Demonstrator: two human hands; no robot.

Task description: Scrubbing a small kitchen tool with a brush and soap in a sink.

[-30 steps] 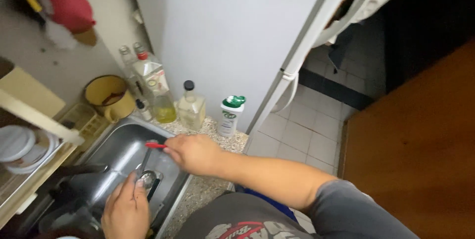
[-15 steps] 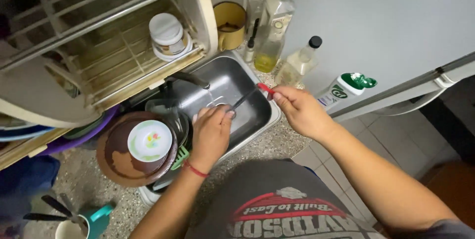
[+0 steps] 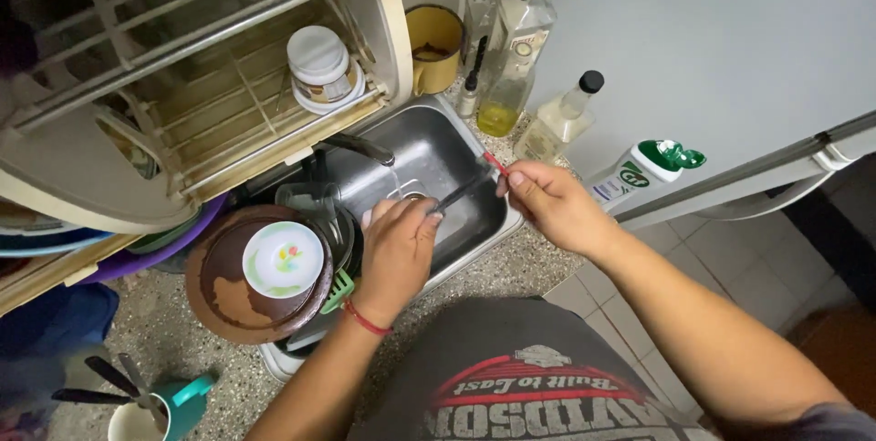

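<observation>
My right hand (image 3: 554,207) grips the red handle of a small knife (image 3: 470,187) over the steel sink (image 3: 445,151). Its dark blade points left toward my left hand (image 3: 397,248), whose fingers close around the blade's end; whether they also hold a sponge I cannot tell. Both hands hover above the sink basin. A faucet (image 3: 358,147) reaches over the basin just left of them.
A brown plate (image 3: 228,300) with a small white saucer (image 3: 282,259) lies left of the sink. A dish rack (image 3: 210,103) hangs above. Oil and sauce bottles (image 3: 516,58), a yellow mug (image 3: 434,40) and a green-capped soap bottle (image 3: 643,172) stand behind. A teal utensil cup (image 3: 155,404) is lower left.
The camera swung from the fridge side to look straight down at the sink. My hands stayed over the basin with the knife, the left hand closing in on the blade.
</observation>
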